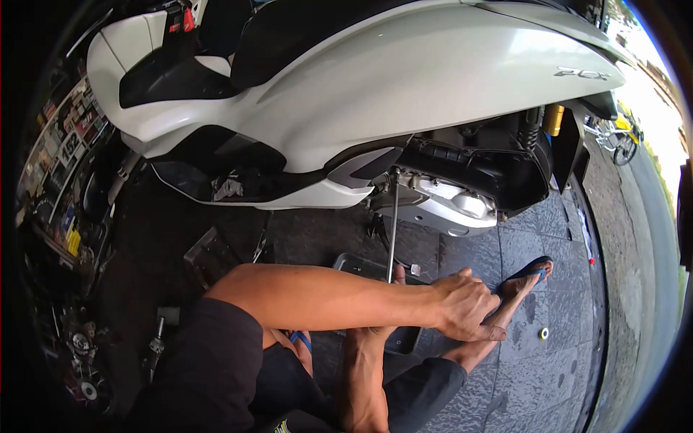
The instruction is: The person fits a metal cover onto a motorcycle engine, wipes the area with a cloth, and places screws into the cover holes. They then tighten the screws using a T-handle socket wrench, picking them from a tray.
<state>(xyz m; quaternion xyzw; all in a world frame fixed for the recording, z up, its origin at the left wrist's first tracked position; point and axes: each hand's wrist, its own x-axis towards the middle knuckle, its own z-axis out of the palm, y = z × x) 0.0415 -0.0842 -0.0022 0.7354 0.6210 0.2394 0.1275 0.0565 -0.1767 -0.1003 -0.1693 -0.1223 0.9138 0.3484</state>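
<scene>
Apparently, the long metal rod [392,224] is set against the engine [440,202], its near end beside the right hand [399,274]. Neither hand's grip can be told; the left [465,307] is loosely curled. If pressed askew, the rod could be slipped off, scratching the casing.

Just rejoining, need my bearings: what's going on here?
Someone is working on a glossy white scooter. A long silver metal rod reaches its silver engine casing; the right hand has its thumb by the rod's lower end. The left forearm hides most of that grip; whether the curled left hand holds anything is unclear.
</scene>
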